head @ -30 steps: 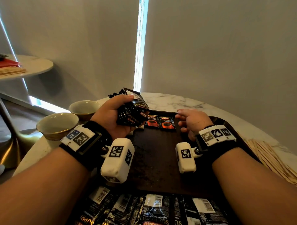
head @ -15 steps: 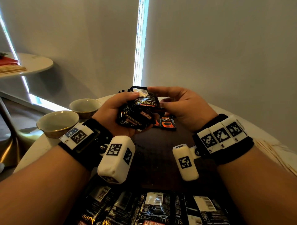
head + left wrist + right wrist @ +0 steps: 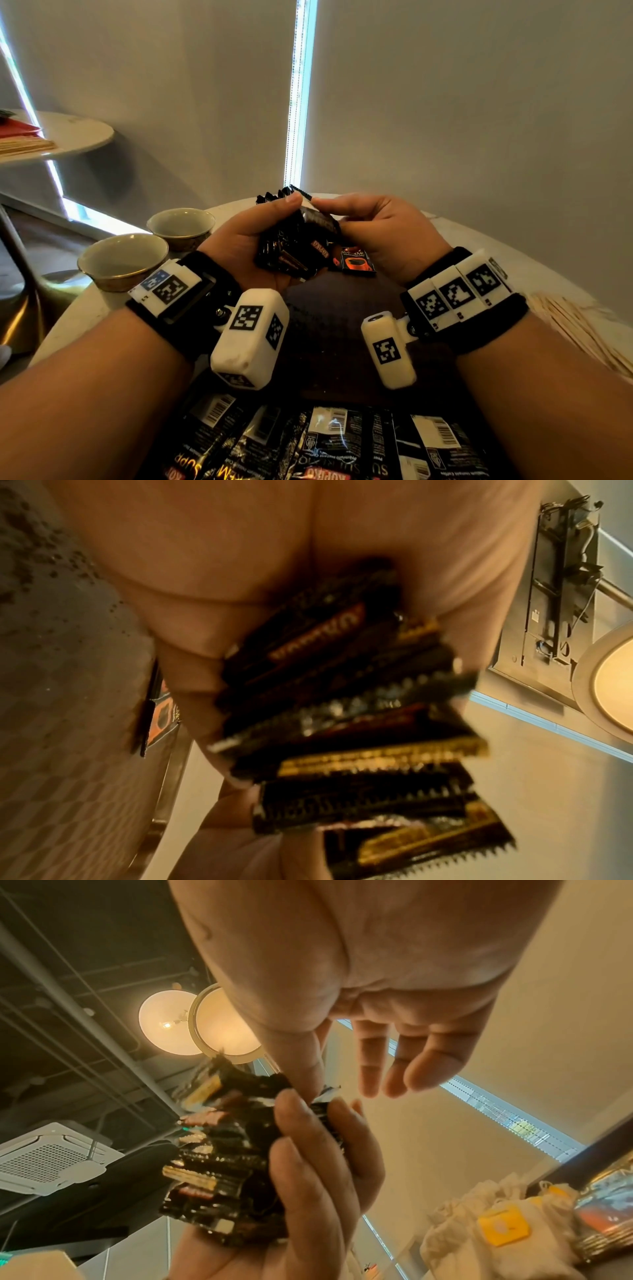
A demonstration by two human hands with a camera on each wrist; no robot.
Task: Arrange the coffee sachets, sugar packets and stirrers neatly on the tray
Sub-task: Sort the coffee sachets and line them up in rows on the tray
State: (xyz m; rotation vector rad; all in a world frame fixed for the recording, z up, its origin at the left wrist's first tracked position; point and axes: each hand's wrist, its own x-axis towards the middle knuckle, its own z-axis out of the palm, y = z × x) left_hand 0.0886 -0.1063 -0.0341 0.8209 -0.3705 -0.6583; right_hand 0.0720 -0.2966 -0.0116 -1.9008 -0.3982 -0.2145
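A fanned stack of sachets (image 3: 291, 246) is being gripped in the left hand (image 3: 239, 246) above the tray (image 3: 329, 329). The top sachet's corner is being pinched by the right hand (image 3: 383, 236). Sachets are judged light, slippery and crinkly; edges are best pinched singly.

Black-and-gold sachets (image 3: 294, 246), orange-cup sachet (image 3: 356, 262) on dark brown tray (image 3: 329, 325)

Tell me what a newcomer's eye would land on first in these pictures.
First the left hand, gripping a fanned stack of black coffee sachets above the dark tray, while the right hand pinches the top one. Next, the sachet with an orange cup lying flat at the tray's far edge, and the two empty cups on the left.
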